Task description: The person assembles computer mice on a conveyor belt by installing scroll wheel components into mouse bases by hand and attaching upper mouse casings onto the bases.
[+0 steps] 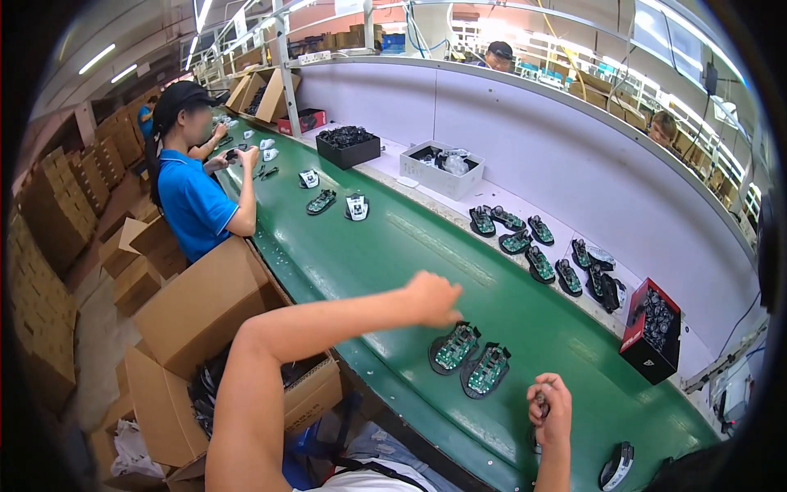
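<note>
Two black mouse-shaped bases with green circuit boards lie side by side on the green work surface: a left base [454,349] and a right base [487,371]. My left hand [433,299] is stretched across, just beyond the left base, its fingers bent down and slightly blurred; whether it holds anything is hidden. To the right of the pair, my right hand [551,407] is closed, its fingers curled around something dark and small that I cannot make out. Closer to the lower right edge sits a black-and-white mouse-shaped piece [616,467].
Several circuit-board bases [539,264] rest on the far ledge. A red-and-black box [653,332] of small dark parts, a grey bin [443,170] and a black bin [348,148] stand there too. At left are an open carton [209,303] and a co-worker in blue [193,197].
</note>
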### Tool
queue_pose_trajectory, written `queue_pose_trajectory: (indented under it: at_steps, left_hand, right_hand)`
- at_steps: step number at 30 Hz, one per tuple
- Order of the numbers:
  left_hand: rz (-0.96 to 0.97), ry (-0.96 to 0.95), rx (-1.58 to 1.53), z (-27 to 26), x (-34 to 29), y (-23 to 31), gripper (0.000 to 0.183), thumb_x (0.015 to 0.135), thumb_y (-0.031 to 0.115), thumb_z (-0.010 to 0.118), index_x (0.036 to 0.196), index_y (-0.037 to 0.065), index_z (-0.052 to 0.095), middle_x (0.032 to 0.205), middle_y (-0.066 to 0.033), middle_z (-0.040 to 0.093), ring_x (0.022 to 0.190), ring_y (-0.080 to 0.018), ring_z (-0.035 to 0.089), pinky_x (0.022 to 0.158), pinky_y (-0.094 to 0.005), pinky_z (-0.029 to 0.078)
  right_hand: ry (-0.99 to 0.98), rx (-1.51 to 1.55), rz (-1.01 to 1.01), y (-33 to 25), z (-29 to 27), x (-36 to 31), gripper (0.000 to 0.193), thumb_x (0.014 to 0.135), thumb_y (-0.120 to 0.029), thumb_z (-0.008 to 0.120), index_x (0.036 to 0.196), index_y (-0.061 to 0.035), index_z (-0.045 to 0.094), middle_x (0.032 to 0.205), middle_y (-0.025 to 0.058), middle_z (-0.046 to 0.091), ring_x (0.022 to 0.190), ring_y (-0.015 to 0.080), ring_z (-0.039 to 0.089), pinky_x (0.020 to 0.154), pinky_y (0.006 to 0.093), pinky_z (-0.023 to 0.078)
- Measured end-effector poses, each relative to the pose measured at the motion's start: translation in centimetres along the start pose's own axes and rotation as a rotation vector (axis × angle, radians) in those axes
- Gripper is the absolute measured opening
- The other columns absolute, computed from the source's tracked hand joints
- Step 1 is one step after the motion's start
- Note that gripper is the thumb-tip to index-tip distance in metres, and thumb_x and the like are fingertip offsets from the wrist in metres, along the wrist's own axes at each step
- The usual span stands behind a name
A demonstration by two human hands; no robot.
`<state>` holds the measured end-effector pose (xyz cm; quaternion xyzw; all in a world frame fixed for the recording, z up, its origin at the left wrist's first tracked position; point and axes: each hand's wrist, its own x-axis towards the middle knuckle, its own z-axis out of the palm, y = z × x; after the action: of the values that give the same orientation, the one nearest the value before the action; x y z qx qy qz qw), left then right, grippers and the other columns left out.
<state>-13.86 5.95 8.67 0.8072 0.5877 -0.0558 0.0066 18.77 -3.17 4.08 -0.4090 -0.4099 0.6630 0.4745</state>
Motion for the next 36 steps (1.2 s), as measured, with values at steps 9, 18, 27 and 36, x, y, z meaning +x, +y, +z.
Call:
queue_pose_trajectory:
  at_steps: [9,18,27,36]
  left_hand:
    - [-0.844,0.38,-0.138,6.7,2.7,-29.0,0.066,0.091,0.056,0.055,0.147,0.024,0.044,0.15,-0.024,0.039,0.134,-0.0487,0.041,0.106,-0.0616,0.038]
    - [-0.989,0.233,-0.395,7.6,4.7,-33.7,0.086,0.085,0.078,0.046,0.157,0.035,0.024,0.164,-0.0199,0.016,0.147,-0.0531,0.013,0.115,-0.0693,0.011]
    - [-0.985,0.203,-0.507,7.9,5.5,-33.7,0.098,0.073,0.089,0.047,0.153,0.034,0.038,0.166,-0.0155,0.013,0.148,-0.0538,0.001,0.114,-0.0727,0.0]
    - [-0.751,0.042,-0.449,8.2,5.1,-31.7,0.092,0.077,0.087,0.047,0.151,0.032,0.041,0.165,-0.0133,0.016,0.147,-0.0543,0.011,0.115,-0.071,0.009]
  right_hand:
    - [-0.07,-0.079,0.094,0.1,0.4,-0.2,0.008,0.096,-0.006,0.056,0.099,0.0003,0.061,0.068,0.0033,0.055,0.046,0.0039,0.037,0.04,0.0198,0.024]
    - [-0.118,-0.31,0.123,1.0,-0.9,0.1,0.014,0.099,-0.021,0.061,0.108,-0.0109,0.064,0.069,-0.0053,0.049,0.052,0.0039,0.038,0.046,0.0209,0.029]
    - [-0.217,-0.121,0.296,2.7,-3.4,1.4,0.019,0.103,-0.015,0.052,0.12,-0.0105,0.059,0.076,-0.0026,0.055,0.06,0.0062,0.048,0.05,0.0207,0.037]
    - [-0.098,-0.119,0.132,1.8,-0.6,0.4,0.011,0.097,-0.008,0.057,0.101,0.0013,0.062,0.069,0.0028,0.053,0.05,0.0053,0.038,0.044,0.0201,0.026]
